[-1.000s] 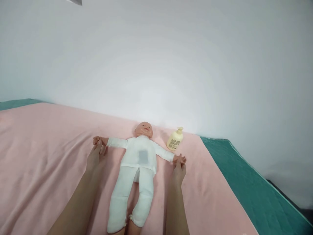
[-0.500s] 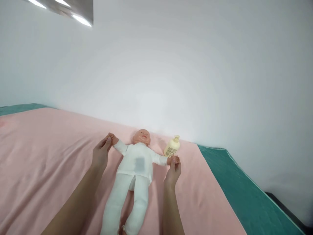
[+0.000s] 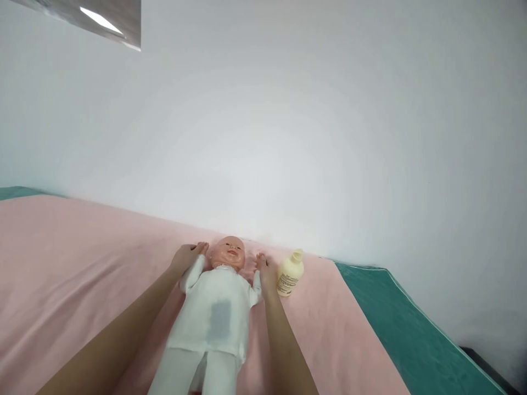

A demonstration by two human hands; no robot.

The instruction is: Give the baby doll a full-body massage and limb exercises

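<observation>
A baby doll [image 3: 222, 304] in white clothes with a grey patch on its belly lies face up, head toward the wall. Its two arms are bent upward beside its head. My left hand [image 3: 185, 259] is closed around the doll's hand on the left of the picture. On the other side my right hand [image 3: 268, 274] grips the doll's other hand, with small fingertips showing above mine. Just right of that hand stands a pale yellow pump bottle [image 3: 290, 274] with dark print. The doll's lower legs fall outside the view.
A pink cloth [image 3: 94, 263] lies under the doll, with wrinkles at the left. Green covering [image 3: 395, 318] shows beyond it at the right and far left. A white wall [image 3: 263, 120] rises right behind. A dark edge [image 3: 486, 367] shows at lower right.
Both my hands have moved inward and toward the doll's head, bending its arms up from their outstretched position. The view has shifted a little; the bottle still stands upright.
</observation>
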